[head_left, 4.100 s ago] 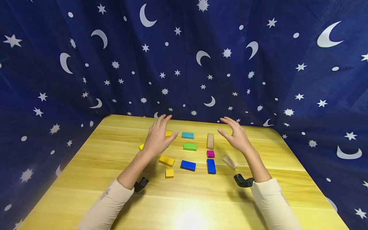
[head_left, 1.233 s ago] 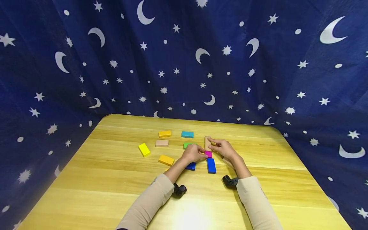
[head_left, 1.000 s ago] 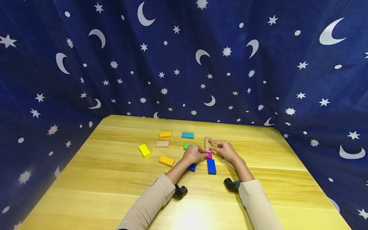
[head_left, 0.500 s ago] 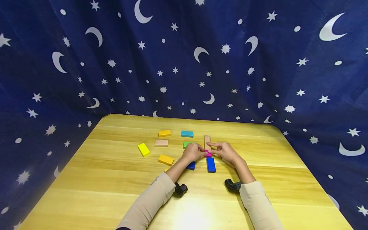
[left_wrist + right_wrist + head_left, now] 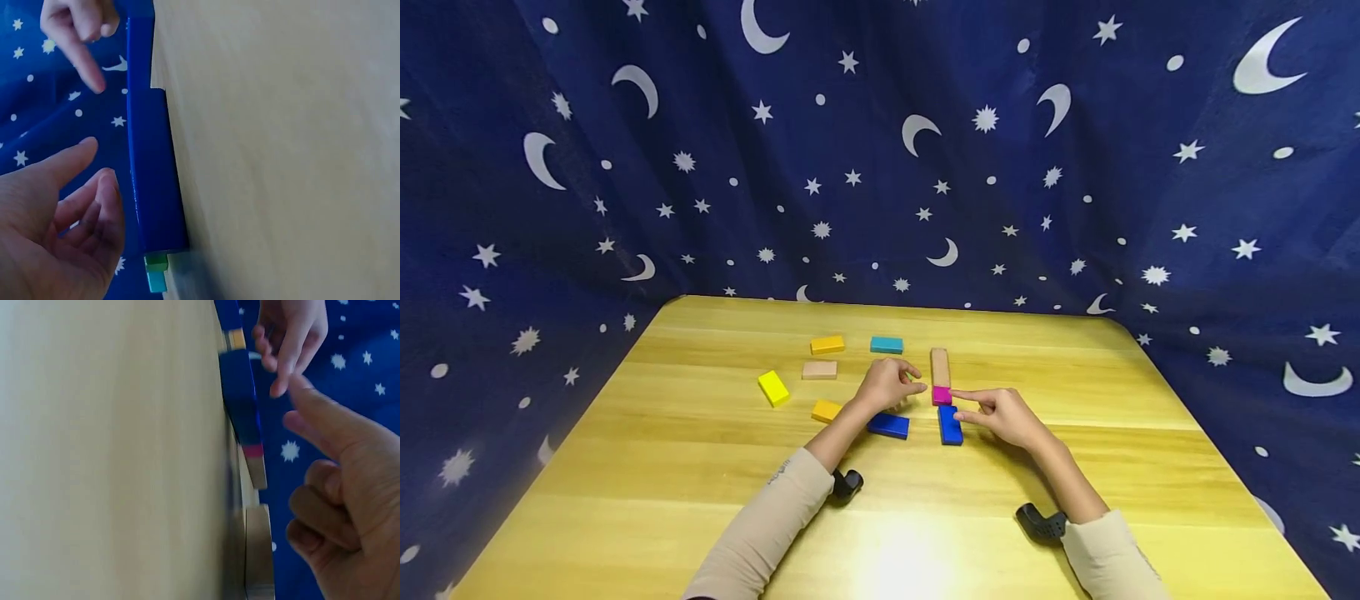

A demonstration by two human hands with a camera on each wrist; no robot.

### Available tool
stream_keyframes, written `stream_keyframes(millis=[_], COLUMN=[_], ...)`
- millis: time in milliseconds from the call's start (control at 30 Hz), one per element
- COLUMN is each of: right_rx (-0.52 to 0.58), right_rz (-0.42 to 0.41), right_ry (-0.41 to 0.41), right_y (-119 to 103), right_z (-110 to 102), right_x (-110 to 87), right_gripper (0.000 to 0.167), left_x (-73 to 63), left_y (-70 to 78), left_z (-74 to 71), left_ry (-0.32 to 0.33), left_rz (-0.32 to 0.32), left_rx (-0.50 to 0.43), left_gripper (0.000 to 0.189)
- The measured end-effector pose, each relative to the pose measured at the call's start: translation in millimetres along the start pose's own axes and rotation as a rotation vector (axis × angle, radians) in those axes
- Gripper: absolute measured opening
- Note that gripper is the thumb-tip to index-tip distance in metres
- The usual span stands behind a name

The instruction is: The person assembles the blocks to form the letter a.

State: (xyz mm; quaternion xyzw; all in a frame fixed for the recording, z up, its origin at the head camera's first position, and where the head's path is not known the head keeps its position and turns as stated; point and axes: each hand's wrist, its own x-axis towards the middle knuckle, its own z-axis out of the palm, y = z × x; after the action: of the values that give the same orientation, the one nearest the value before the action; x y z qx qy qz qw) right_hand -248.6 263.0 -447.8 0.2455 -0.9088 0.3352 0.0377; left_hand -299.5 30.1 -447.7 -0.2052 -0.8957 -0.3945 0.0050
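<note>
My left hand (image 5: 886,385), fingers loosely bent, hovers over the mostly hidden green block (image 5: 156,262) and holds nothing. Just in front of it lies a blue block (image 5: 891,427). My right hand (image 5: 1006,417) points its straight index finger at the right side of a small magenta block (image 5: 942,396); whether it touches, I cannot tell. Its thumb is by the upright-running blue block (image 5: 950,431), and the other fingers are curled in. A tan wooden block (image 5: 940,367) lies end to end with the magenta one. Another wooden block (image 5: 259,544) shows only in the right wrist view.
Left of the hands lie a yellow block (image 5: 773,388), a pale wooden block (image 5: 819,370) and two orange blocks, one at the back (image 5: 827,344) and one partly behind the left arm (image 5: 825,410). A teal block (image 5: 887,345) lies at the back. A starry curtain (image 5: 880,167) hangs behind the table.
Both hands have come off the magenta block's sides: the left moved left, the right drew back to the right. The magenta and tan blocks, apart at first, now meet end to end.
</note>
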Motion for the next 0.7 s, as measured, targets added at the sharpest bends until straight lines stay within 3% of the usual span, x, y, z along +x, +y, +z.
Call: stream_keyframes(millis=[133,267,400,533,700], right_rx=[-0.042,-0.072,-0.062,-0.073,-0.098], right_rz=[-0.009,-0.038,-0.061,-0.052,-0.044], right_ry=[-0.048,-0.082,-0.074,-0.062,-0.056], right_y=[-2.4,-1.9,-4.7,-8.4,-12.2], right_z=[5.3,13.0,17.1,19.0,20.5], right_x=[-10.4,-11.8,-10.0,-8.0,-6.9], right_gripper=[0.041,0.042,0.043,0.042,0.043], left_x=[0.9,1.9,2.7,1.7,0.0], left_y=[-3.9,-9.0,-14.9,-19.4,-19.9], left_z=[-2.9,-8.0,-13.8,-17.9,-19.8], left_ry=[-0.011,0.048,0.084,0.078,0.084], left_rz=[0.009,-0.018,-0.042,-0.063,-0.049], left_rx=[0.000,-0.003,0.008,0.014,0.026], left_gripper=[0.026,0.023,0.022,0.022,0.019])
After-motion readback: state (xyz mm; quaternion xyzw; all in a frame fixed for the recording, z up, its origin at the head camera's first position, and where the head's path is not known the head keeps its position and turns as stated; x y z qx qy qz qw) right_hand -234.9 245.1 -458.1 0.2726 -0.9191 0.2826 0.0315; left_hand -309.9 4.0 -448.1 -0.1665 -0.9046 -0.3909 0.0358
